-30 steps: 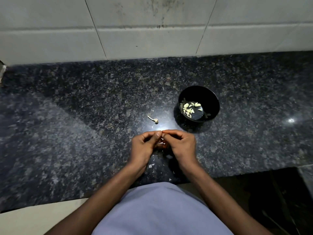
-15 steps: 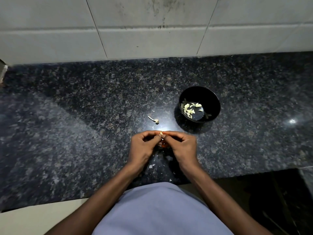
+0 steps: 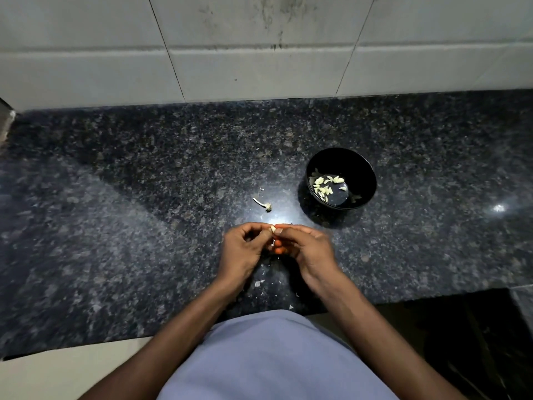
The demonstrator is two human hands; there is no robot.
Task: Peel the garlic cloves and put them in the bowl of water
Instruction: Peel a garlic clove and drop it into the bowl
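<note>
Where the fingertips meet above the worktop, the left hand and right hand pinch one garlic clove between them. Just beyond and right, the black bowl holds peeled cloves in water. A stem scrap lies near.

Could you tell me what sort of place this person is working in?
Most likely a home kitchen: a dark speckled stone countertop runs below a wall of pale tiles, and a black bowl of water holds peeled garlic cloves.
</note>
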